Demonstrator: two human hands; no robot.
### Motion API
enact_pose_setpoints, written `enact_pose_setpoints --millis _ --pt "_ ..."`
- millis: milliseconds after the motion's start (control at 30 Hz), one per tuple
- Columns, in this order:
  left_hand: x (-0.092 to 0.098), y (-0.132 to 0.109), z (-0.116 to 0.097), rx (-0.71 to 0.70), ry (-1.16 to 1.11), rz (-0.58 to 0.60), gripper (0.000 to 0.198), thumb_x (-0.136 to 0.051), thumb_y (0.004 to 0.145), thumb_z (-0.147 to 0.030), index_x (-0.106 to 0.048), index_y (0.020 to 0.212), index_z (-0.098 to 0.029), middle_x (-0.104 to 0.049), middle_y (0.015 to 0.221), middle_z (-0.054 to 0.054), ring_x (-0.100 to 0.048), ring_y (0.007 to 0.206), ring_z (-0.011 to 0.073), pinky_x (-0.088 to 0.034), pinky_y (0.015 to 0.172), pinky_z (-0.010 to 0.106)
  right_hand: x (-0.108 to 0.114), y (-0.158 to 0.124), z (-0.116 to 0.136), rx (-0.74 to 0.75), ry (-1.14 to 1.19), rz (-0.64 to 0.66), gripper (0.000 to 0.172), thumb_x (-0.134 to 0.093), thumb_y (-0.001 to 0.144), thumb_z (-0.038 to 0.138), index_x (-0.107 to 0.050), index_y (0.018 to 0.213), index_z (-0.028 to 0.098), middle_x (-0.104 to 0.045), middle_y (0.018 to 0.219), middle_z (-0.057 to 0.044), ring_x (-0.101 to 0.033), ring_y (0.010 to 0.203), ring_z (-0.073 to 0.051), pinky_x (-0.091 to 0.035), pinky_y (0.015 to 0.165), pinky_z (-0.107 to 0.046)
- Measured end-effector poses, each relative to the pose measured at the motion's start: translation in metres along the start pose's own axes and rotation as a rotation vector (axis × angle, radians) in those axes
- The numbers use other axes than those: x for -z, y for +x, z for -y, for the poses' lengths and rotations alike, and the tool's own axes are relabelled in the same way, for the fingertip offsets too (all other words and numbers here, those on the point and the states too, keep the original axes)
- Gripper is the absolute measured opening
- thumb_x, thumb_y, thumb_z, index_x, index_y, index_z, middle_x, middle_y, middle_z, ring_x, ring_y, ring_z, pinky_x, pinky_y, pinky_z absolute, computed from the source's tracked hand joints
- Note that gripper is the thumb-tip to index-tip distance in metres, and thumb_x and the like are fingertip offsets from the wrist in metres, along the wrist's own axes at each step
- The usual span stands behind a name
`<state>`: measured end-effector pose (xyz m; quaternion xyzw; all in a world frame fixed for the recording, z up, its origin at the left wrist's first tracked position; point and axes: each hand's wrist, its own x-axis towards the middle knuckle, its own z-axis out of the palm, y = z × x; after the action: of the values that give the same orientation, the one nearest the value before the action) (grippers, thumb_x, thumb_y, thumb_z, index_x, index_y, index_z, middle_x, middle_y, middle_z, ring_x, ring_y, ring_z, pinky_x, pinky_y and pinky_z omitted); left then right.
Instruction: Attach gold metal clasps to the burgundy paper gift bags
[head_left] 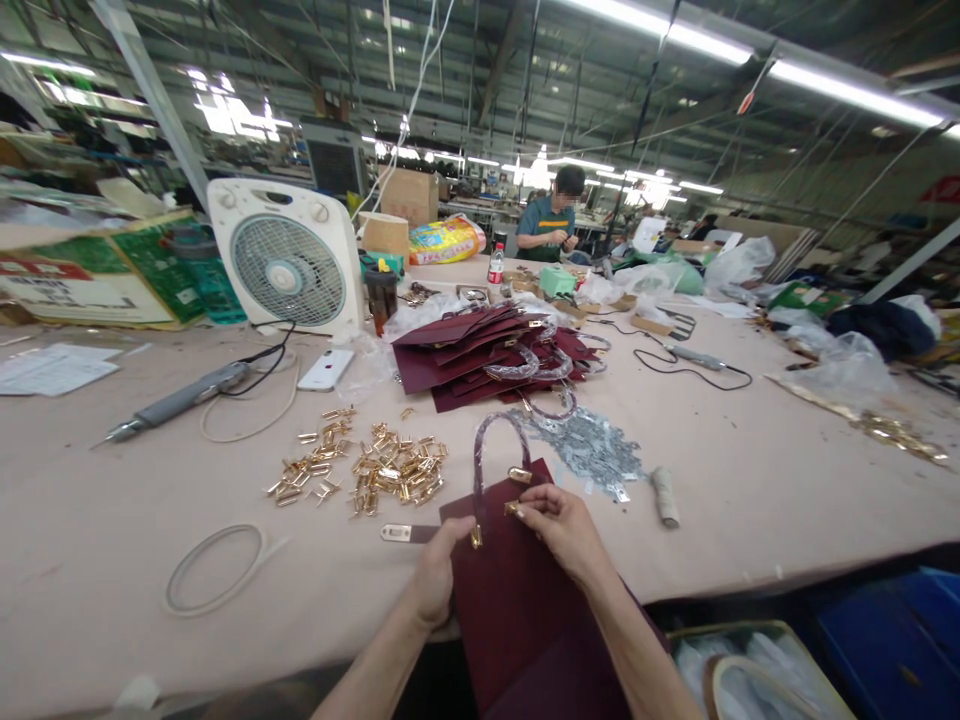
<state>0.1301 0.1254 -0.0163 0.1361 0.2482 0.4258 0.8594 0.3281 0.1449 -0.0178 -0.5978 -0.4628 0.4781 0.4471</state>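
Note:
A dark maroon bag panel (495,590) with a plastic-wrapped looped handle (501,420) lies over the table's front edge. My left hand (436,575) grips its left edge, thumb on top beside the gold fitting (476,537) at one handle end. Another gold fitting (519,474) sits at the other handle end. Between thumb and fingertips, my right hand (559,525) pinches a small gold clasp piece (512,508) just above the panel. A strap with a metal plate (396,533) sticks out to the left. Loose gold fittings (397,468) lie in piles beyond my left hand.
Flat silver plates (589,448) are heaped behind my right hand, near a wrapped roll (664,497). Stacked maroon panels (480,355) lie farther back. An electric screwdriver (180,398), phone (325,370), and fan (285,260) stand left. A person (551,222) works across the table.

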Motion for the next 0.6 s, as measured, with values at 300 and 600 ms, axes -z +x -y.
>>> enact_pose_setpoints --millis 300,600 --pt "0.005 0.004 0.003 0.049 0.048 0.091 0.039 -0.066 0.089 -0.035 -0.077 0.112 -0.006 -0.082 0.103 0.015 -0.075 0.108 0.0360 -0.051 0.109 0.048 0.004 0.008 0.000 -0.043 0.001 0.033 0.043 -0.088 0.063 0.049 -0.071 0.083 0.015 -0.073 0.069 -0.003 -0.052 0.049 -0.009 -0.041 0.050 -0.023" --pt "-0.006 0.005 -0.002 0.006 0.037 0.124 0.036 -0.067 0.084 -0.031 -0.077 0.108 -0.006 -0.082 0.101 0.014 -0.074 0.110 0.0365 -0.049 0.111 0.049 0.014 0.003 0.005 0.212 -0.327 -0.130 0.038 -0.082 0.076 0.044 -0.074 0.104 0.019 -0.069 0.088 -0.002 -0.055 0.057 -0.012 -0.049 0.057 -0.026"
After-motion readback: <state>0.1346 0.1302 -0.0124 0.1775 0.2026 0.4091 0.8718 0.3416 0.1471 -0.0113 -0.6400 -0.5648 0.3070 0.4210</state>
